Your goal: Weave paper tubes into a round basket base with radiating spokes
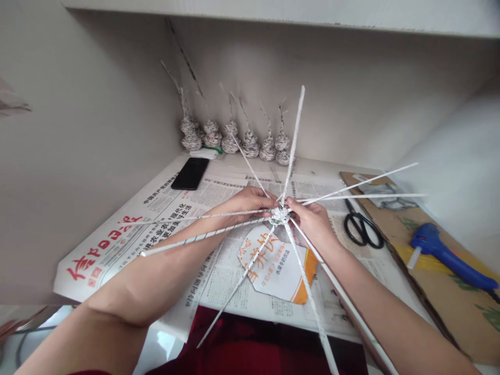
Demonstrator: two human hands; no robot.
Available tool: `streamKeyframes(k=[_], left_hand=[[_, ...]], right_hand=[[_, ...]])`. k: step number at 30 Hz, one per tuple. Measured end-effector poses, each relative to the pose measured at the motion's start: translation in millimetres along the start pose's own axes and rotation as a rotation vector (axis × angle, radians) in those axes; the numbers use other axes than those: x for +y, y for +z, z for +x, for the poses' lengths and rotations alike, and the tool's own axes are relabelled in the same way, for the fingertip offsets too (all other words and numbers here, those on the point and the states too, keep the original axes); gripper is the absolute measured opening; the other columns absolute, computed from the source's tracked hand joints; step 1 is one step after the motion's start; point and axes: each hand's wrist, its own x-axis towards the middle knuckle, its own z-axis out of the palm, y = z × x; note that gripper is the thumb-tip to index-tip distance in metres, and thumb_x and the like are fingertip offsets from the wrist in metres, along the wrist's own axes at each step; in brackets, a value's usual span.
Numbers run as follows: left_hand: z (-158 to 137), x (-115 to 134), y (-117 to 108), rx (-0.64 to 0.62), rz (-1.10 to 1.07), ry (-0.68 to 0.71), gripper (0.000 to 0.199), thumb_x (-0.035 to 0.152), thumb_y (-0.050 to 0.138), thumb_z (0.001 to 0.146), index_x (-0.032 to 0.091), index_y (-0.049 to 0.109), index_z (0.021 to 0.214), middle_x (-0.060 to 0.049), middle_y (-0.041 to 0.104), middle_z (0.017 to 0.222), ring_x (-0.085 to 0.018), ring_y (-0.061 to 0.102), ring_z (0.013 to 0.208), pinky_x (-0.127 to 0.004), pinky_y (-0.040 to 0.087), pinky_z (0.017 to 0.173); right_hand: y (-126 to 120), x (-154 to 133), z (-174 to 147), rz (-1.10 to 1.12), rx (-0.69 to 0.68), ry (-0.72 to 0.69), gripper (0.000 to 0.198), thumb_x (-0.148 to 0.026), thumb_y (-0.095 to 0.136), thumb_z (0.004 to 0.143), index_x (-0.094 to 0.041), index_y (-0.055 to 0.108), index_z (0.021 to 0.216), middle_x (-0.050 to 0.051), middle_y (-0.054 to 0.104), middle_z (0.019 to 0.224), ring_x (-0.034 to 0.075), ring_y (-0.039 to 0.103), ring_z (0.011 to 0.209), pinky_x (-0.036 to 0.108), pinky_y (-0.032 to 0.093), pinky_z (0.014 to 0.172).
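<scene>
Printed carton piece point(287, 288) lies by the bench's point(322, 171) near edge. Above it, left hand point(250, 204) and right hand point(311, 219) pinch opposite sides of a woven paper-stick hub point(279, 215), spokes point(292, 148) radiating. Blue glue gun point(451, 259) and black-handled scissors point(355, 214) lie toward the right edge; black smartphone point(190, 173), toward back-left corner. Woven paper gourds point(230, 140) line the back edge.

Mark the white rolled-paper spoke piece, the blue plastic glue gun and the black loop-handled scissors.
White rolled-paper spoke piece point(279, 215), head view: on its central hub.
Blue plastic glue gun point(449, 258), head view: middle of its body.
Black loop-handled scissors point(354, 214), head view: where the handles meet.
</scene>
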Motion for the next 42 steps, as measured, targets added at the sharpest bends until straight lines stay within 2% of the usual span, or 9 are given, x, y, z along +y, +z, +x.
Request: streamKeyframes(k=[4,10,14,18,22,26,31,36,42], left_hand=[[0,0,0,0.004,-0.006,-0.026,0.013,0.007,0.074,0.066,0.010,0.074,0.079,-0.004,0.069,0.070,-0.007,0.062,0.057,-0.016,0.049,0.054],[-2,1,2,-0.012,-0.029,-0.056,0.014,0.007,0.077,0.063,0.008,0.072,0.076,-0.005,0.070,0.071,-0.008,0.063,0.057,-0.016,0.050,0.054],[0,2,-1,-0.011,-0.045,-0.076,0.014,0.006,0.075,0.064,0.008,0.072,0.077,-0.004,0.069,0.069,-0.008,0.064,0.057,-0.016,0.051,0.054],[1,0,-3,-0.070,-0.045,-0.053,0.013,0.007,0.075,0.064,0.007,0.072,0.077,-0.004,0.068,0.067,-0.007,0.062,0.054,-0.015,0.049,0.052],[1,0,-3,-0.073,-0.041,-0.049,0.008,0.008,0.073,0.066,0.007,0.071,0.074,-0.003,0.067,0.064,-0.006,0.060,0.053,-0.015,0.047,0.051],[2,0,-4,-0.059,-0.014,-0.052,0.010,0.009,0.075,0.064,0.008,0.070,0.073,-0.003,0.067,0.062,-0.007,0.059,0.052,-0.016,0.047,0.051],[2,0,-5,-0.043,-0.008,-0.057,0.013,0.010,0.077,0.062,0.008,0.071,0.073,-0.003,0.068,0.065,-0.007,0.061,0.055,-0.017,0.048,0.054],[3,1,-6,-0.032,-0.010,-0.052,0.007,0.009,0.074,0.065,0.009,0.071,0.072,-0.003,0.068,0.065,-0.006,0.059,0.054,-0.017,0.047,0.054],[5,-3,-10,-0.073,-0.037,-0.022,0.015,0.010,0.077,0.064,0.009,0.072,0.078,-0.003,0.067,0.068,-0.006,0.061,0.056,-0.017,0.050,0.057]], right_hand=[[-3,6,2,-0.028,-0.077,-0.007,0.033,-0.044,0.078,0.064,-0.015,0.068,0.076,0.001,0.064,0.061,0.011,0.052,0.046,0.025,0.044,0.044],[-1,12,2,-0.029,-0.012,-0.039,0.035,-0.048,0.076,0.067,-0.015,0.064,0.068,0.000,0.059,0.054,0.011,0.050,0.044,0.023,0.038,0.039],[0,11,2,0.011,-0.007,-0.016,0.032,-0.045,0.078,0.065,-0.017,0.065,0.075,-0.001,0.060,0.055,0.012,0.051,0.044,0.023,0.041,0.039],[0,14,2,-0.005,0.030,-0.045,0.033,-0.045,0.078,0.065,-0.017,0.061,0.068,0.000,0.061,0.054,0.012,0.052,0.042,0.024,0.042,0.039],[0,18,4,0.015,0.060,-0.015,0.035,-0.047,0.077,0.065,-0.016,0.062,0.072,0.001,0.063,0.057,0.013,0.055,0.043,0.025,0.043,0.039],[1,18,3,0.002,0.018,-0.037,0.037,-0.042,0.080,0.063,-0.017,0.066,0.086,0.000,0.065,0.062,0.014,0.057,0.047,0.025,0.045,0.041],[2,14,2,0.021,0.010,-0.052,0.029,-0.037,0.079,0.063,-0.016,0.067,0.079,-0.001,0.064,0.059,0.012,0.056,0.046,0.023,0.044,0.041],[0,10,0,-0.010,-0.050,-0.041,0.030,-0.033,0.080,0.062,-0.016,0.068,0.084,0.001,0.067,0.064,0.015,0.060,0.051,0.026,0.049,0.046],[1,9,-5,-0.123,-0.036,-0.085,0.032,-0.039,0.078,0.064,-0.016,0.066,0.082,0.000,0.066,0.062,0.014,0.058,0.050,0.025,0.048,0.045]])
